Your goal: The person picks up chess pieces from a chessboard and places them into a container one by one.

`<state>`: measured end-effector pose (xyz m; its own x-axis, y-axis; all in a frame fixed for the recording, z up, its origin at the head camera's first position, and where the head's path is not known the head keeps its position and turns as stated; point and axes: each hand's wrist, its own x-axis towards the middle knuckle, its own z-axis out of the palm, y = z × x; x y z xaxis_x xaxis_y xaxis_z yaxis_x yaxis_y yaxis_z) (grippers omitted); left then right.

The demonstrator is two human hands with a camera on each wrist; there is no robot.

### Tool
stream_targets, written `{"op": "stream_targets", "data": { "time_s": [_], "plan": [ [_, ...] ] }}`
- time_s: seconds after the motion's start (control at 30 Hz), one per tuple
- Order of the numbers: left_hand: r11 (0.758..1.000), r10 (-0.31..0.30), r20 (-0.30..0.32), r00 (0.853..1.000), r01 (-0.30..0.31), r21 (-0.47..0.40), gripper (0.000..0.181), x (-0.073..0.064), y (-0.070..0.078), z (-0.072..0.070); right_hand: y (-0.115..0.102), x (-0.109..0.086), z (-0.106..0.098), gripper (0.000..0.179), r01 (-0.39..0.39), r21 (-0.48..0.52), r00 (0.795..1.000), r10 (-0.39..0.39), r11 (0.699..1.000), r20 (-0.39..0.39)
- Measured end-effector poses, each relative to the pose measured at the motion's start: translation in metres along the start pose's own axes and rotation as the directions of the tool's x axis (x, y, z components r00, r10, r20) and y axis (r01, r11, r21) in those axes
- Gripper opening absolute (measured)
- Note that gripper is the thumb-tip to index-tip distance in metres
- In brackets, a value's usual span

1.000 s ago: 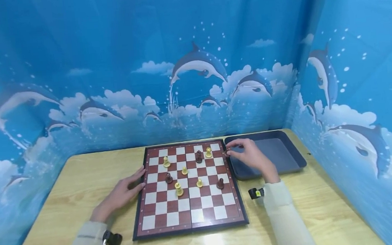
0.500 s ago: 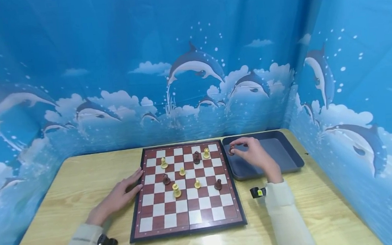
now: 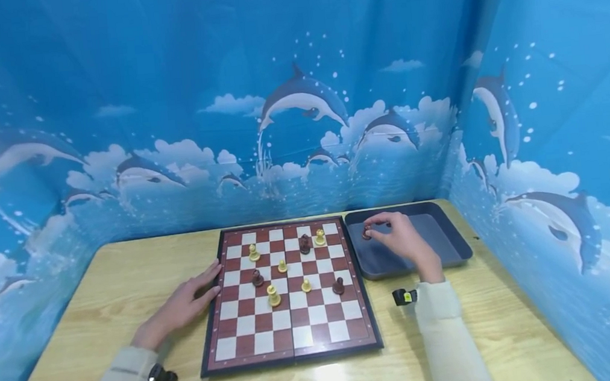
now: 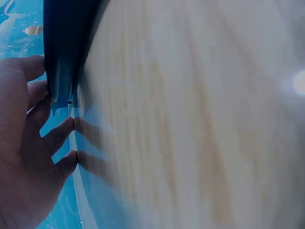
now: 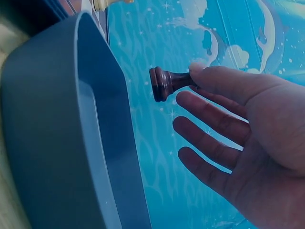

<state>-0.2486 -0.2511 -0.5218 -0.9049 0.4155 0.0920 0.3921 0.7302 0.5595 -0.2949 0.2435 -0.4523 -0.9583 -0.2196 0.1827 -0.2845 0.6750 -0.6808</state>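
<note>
Between thumb and fingers my right hand (image 3: 400,238) pinches a dark brown chess piece (image 5: 167,83) by its top, base pointing away from the palm. It hangs over the left part of a dark grey tray (image 3: 440,236). My left hand (image 3: 186,301) rests on the table with its fingertips at the left edge of the chessboard (image 3: 317,334); its fingers are extended in the left wrist view. Standing on the board are cream pieces, among them a tall one (image 3: 274,296) and a pawn (image 3: 306,285), and dark ones, including a piece (image 3: 338,285) on the right side.
The tray stands directly right of the board at the table's back. Behind the wooden table (image 3: 127,272) hangs a blue curtain (image 3: 169,136) with dolphins, which also closes off the right side. More pieces (image 3: 304,244) stand near the board's far edge.
My right hand has moved right with the dark chess piece, from the board's right edge to over the tray. The left hand stays at the board's edge; the head view has shifted slightly.
</note>
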Motion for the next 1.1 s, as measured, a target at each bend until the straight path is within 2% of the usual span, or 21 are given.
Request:
{"op": "stream_targets", "data": {
  "time_s": [0.43, 0.67, 0.87, 1.1],
  "plan": [
    [0.999, -0.022, 0.024, 0.999, 0.021, 0.043, 0.057, -0.001, 0.002, -0.002, 0.008, -0.003, -0.005, 0.02, -0.02, -0.01, 1.0, 0.02, 1.0, -0.019],
    [0.994, -0.026, 0.06, 0.998, 0.019, 0.107, 0.059, -0.001, 0.002, -0.004, 0.01, -0.004, -0.007, 0.022, -0.031, -0.013, 1.0, 0.031, 0.999, -0.007],
    [0.984, -0.03, 0.056, 0.998, 0.02, 0.176, 0.06, -0.001, 0.004, -0.004, 0.016, -0.004, -0.01, 0.022, -0.041, -0.035, 0.999, 0.04, 0.999, -0.026],
    [0.981, -0.025, 0.057, 0.998, 0.013, 0.195, 0.059, -0.002, 0.003, -0.003, 0.017, -0.008, -0.014, 0.022, -0.073, -0.035, 0.997, 0.072, 0.997, -0.022]
  ]
}}
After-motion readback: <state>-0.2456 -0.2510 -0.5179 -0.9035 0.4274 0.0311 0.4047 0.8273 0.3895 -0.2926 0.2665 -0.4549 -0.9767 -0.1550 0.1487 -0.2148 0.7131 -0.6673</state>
